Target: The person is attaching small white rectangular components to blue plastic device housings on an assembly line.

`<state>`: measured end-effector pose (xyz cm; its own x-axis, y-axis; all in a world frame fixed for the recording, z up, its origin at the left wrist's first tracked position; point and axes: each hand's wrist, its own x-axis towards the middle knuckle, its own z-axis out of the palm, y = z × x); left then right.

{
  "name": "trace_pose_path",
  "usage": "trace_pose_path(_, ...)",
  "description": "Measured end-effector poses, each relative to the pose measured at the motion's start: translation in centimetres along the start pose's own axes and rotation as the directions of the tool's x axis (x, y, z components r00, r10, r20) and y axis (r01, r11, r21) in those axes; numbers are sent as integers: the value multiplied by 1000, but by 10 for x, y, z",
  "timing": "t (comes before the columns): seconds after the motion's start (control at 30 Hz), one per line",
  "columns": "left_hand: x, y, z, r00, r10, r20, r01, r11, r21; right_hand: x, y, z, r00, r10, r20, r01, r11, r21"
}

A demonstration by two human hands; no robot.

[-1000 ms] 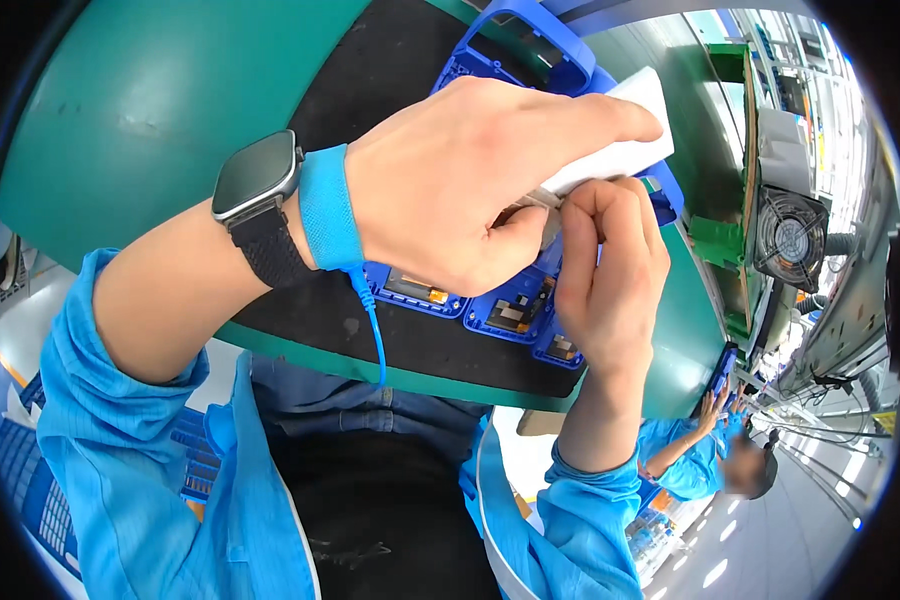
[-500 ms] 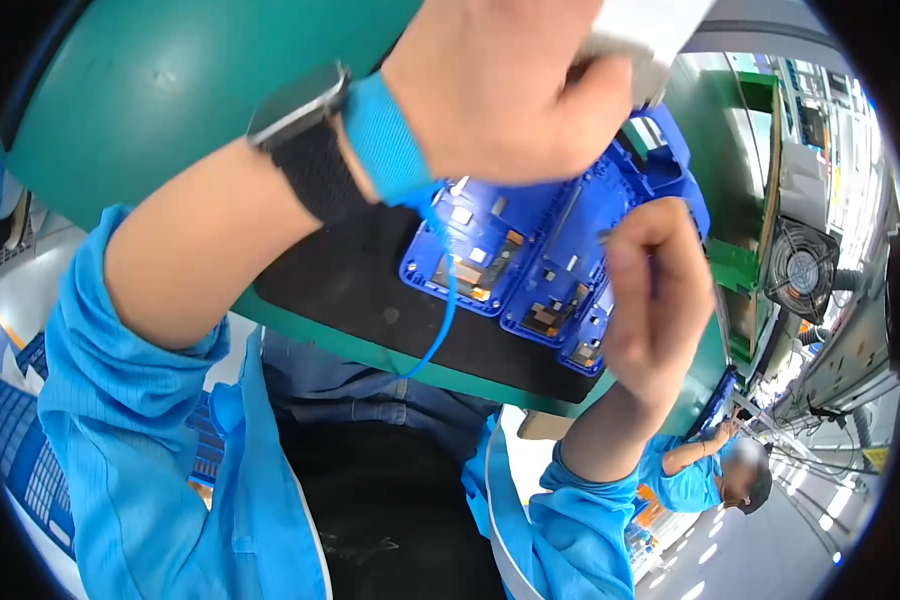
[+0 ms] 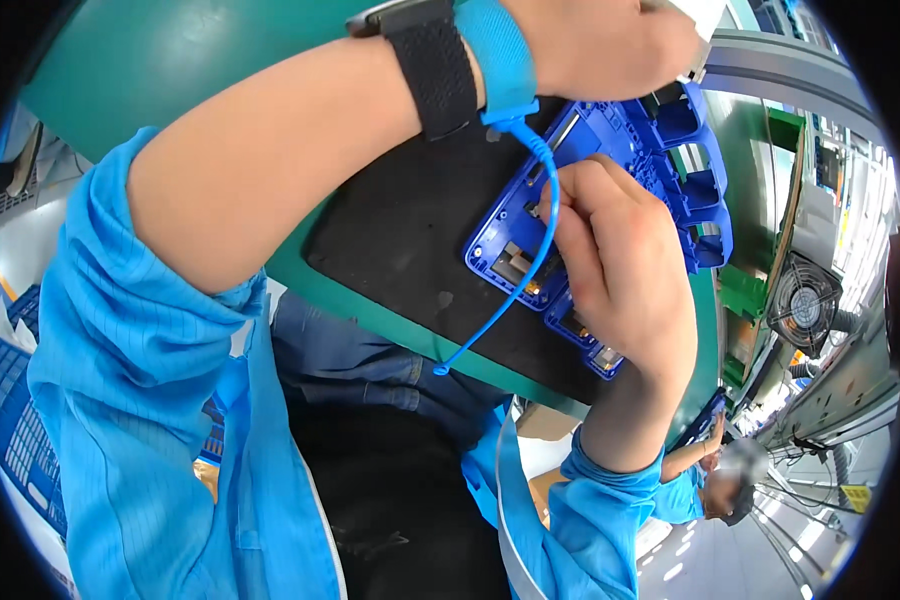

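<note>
A blue plastic housing with small electronic parts in its recesses lies on a black mat. My right hand is over it, thumb and forefinger pinched on a tiny dark piece too small to name. Beyond, at the top edge, my left hand is curled closed beside a white object; what its fingers hold is hidden. My left wrist wears a black-banded watch and a blue wrist strap. The strap's blue cord hangs across the housing.
The mat lies on a green tabletop. To the right stand a black fan, green blocks and a metal frame. Another person in blue works at the lower right. Blue baskets stand at the left.
My left hand has moved up and right, partly out of the picture. My right hand has shifted left across the housing, still pinched. The housing appears farther right in the view.
</note>
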<state>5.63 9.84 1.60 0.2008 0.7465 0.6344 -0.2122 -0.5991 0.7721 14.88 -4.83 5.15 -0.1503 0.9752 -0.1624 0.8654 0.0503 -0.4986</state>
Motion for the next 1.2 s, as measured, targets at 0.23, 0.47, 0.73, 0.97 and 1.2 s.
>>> trace_pose_path(0.23, 23, 20, -9, 884, -462, -73, 464, 846, 263, 6, -6, -2, 999, -25, 29, 27, 998, -50)
trace_pose_path(0.47, 23, 16, 1, 909, -411, -65, 410, 861, 301, 4, -4, -3, 999, -16, 38, 17, 999, -44)
trace_pose_path(0.73, 28, 22, 1, 896, -445, -8, 396, 789, 470, -5, -7, 3, 998, 21, -59, -29, 991, -131)
trace_pose_path(0.97, 8, -22, -7, 996, 21, -87, -37, 982, -183, -28, -4, 6, 991, 48, -127, -45, 999, 20)
trace_pose_path(1.2, 8, -24, -2, 993, 16, -115, -38, 980, -193, -34, -2, 16, 987, 59, -148, -67, 997, -50)
